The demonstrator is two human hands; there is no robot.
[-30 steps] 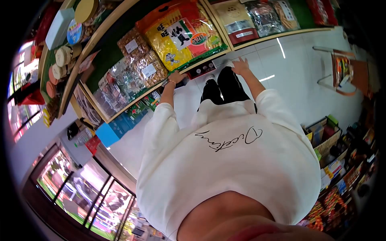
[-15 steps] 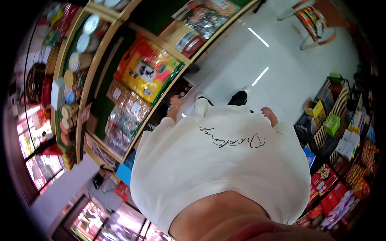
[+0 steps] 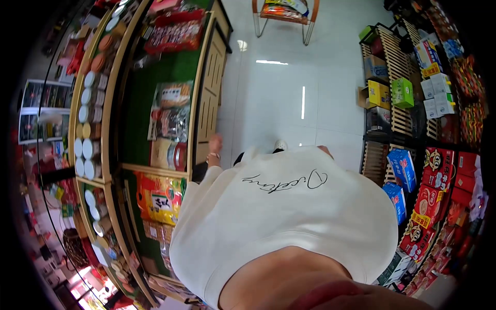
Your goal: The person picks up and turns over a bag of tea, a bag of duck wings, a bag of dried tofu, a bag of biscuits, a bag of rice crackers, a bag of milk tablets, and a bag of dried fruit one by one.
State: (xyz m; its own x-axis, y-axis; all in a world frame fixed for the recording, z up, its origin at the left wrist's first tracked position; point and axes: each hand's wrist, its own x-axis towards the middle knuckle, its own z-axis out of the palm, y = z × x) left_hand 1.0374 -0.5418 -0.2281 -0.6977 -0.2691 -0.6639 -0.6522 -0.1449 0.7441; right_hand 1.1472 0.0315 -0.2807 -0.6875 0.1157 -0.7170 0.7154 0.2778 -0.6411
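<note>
My left hand (image 3: 214, 146) hangs low beside the wooden cabinet front (image 3: 207, 93), with a band around its wrist. Its fingers are smeared, and nothing can be made out in them. Of my right hand (image 3: 325, 150) only a sliver shows past the edge of my white sweatshirt (image 3: 289, 201), so its fingers are hidden. Nearest to my left side, packaged goods lie on the green-lined shelf, among them a yellow and red bag (image 3: 160, 199) and a clear pack with a red rim (image 3: 178, 155).
Pale floor tiles (image 3: 268, 98) run ahead, and a chair (image 3: 285, 18) with packets on its seat stands at the far end. Along the right, slatted racks carry a green box (image 3: 402, 93), blue boxes (image 3: 402, 169) and red cartons (image 3: 431, 201). Jars (image 3: 90, 113) line the left shelf.
My view has turned, so the shelves now run nearly straight ahead and the chair sits at top centre. My right hand has slipped mostly behind the sweatshirt. My left hand is beside the cabinet front.
</note>
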